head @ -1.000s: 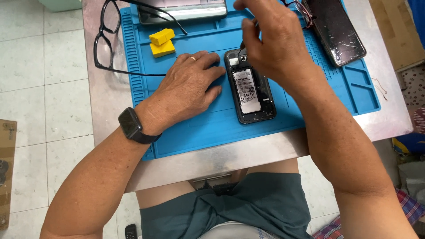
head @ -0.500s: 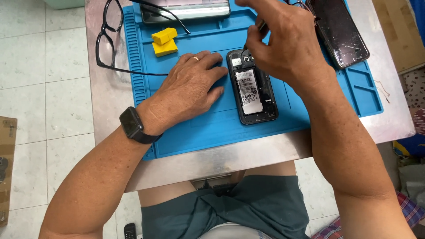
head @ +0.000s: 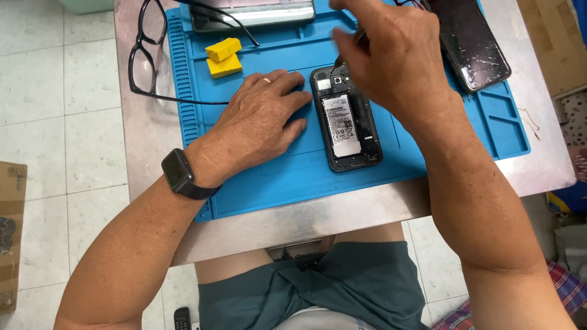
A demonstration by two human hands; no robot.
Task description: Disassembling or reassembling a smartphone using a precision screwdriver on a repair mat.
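Back cover off, battery exposed: the opened phone (head: 347,122) lies on the blue mat (head: 428,153). Left hand (head: 260,122) rests flat, open, steadying it; right hand (head: 391,58) pinches a thin tool (head: 338,61) at the phone's top.

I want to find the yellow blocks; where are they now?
In the head view, the yellow blocks lie on the blue mat, upper left, between the black glasses and the left hand.
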